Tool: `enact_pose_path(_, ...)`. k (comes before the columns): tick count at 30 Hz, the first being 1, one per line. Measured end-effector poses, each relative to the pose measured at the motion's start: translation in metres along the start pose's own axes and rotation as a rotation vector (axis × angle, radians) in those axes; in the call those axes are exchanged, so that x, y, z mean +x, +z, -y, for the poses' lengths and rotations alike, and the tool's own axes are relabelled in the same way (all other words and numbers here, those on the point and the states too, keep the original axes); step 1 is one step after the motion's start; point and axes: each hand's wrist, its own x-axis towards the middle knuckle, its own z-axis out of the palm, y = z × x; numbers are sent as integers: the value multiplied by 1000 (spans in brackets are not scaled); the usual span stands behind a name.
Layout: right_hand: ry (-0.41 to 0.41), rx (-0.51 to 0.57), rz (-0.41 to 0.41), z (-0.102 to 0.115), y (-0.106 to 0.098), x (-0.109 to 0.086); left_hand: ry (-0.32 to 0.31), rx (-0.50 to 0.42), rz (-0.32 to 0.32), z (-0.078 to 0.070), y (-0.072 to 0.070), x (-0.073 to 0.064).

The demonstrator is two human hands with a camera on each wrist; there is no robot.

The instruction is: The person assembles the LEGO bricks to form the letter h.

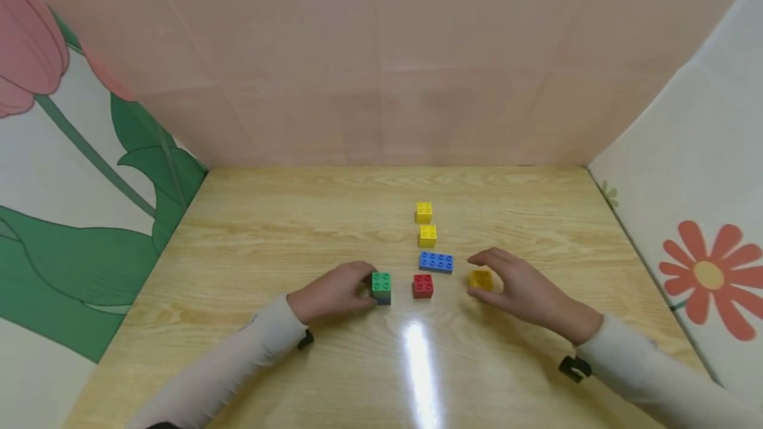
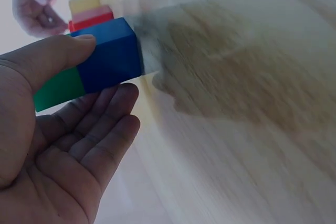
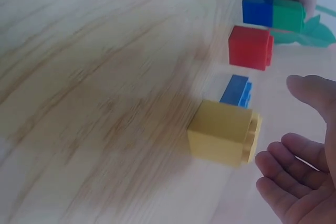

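My left hand (image 1: pixel 334 293) holds a two-brick stack between thumb and fingers: a green brick (image 1: pixel 381 282) on top of a dark blue brick (image 2: pixel 110 59). In the left wrist view the thumb lies along the blue brick's side, with the fingers on the opposite side. My right hand (image 1: pixel 527 293) hovers around a yellow brick (image 3: pixel 220 132) on the right, thumb and fingers spread apart. The right wrist view shows a gap between its fingertips and that brick's studs. Between the two hands stands a red brick (image 1: pixel 423 287).
Behind the red brick lies a longer blue brick (image 1: pixel 436 262), studs up. Farther back, two more yellow bricks stand in a rough line, the nearer one (image 1: pixel 427 236) and the farther one (image 1: pixel 424 212). Cloth-covered walls border the wooden table (image 1: pixel 286 210) at the back and sides.
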Motion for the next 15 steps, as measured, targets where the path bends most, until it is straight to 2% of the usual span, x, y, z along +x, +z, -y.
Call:
enact_pose_path(8,32,-16,20,-12,0,-1,15,-13,-46,15,-4,1)
enact_pose_path(15,72,-23,54,-21,5,-1,20,-23,-58,26,-10,1)
